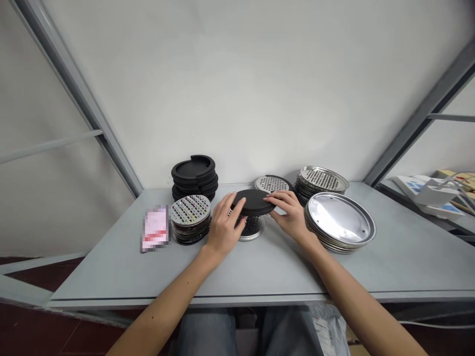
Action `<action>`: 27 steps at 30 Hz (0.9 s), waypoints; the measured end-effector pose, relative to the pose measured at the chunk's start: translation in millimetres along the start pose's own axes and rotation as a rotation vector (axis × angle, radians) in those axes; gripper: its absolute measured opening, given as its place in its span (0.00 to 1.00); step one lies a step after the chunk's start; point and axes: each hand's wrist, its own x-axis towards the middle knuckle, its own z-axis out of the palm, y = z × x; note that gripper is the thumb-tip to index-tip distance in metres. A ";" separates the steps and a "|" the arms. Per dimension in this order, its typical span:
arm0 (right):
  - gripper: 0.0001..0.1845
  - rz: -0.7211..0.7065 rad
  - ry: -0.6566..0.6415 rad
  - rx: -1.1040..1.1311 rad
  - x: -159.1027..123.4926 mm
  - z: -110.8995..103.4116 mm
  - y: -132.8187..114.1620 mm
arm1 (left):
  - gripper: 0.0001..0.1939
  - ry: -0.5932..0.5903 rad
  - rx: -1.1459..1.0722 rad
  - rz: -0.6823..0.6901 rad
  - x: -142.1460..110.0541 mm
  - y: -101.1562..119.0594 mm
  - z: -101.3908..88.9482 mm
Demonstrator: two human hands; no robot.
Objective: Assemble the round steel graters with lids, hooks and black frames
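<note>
Between my two hands, a round black disc [254, 200] is held level a little above the table. The fingers of my left hand [225, 221] lie on its left edge, with the thumb at the front. My right hand [290, 213] grips its right edge, fingers on top and thumb below. Under the disc is a round metal plate [253, 233] with a shiny rim and a dark perforated middle, partly hidden. Left of my left hand stands a stack of perforated discs [190, 210]. Silver metal plates [340, 219] are piled to the right of my right hand.
Black notched rings [193, 168] are stacked at the back left. A perforated disc [273, 184] lies behind my hands, beside a pile topped by a slotted metal disc [322, 179]. A pink packet [155, 227] lies left on the grey table [256, 279]. Metal posts flank the table.
</note>
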 end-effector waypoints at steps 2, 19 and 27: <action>0.14 -0.037 0.047 -0.058 -2.5 4.2 -3.4 | 0.23 -0.072 0.024 0.076 6.9 8.5 0.2; 0.27 0.275 0.205 -0.166 -6.8 9.5 8.3 | 0.12 0.050 0.116 -0.010 105.3 -63.2 -111.8; 0.15 0.323 0.034 -0.077 -13.1 22.0 7.3 | 0.19 0.064 -0.111 -0.203 74.0 -192.6 -151.1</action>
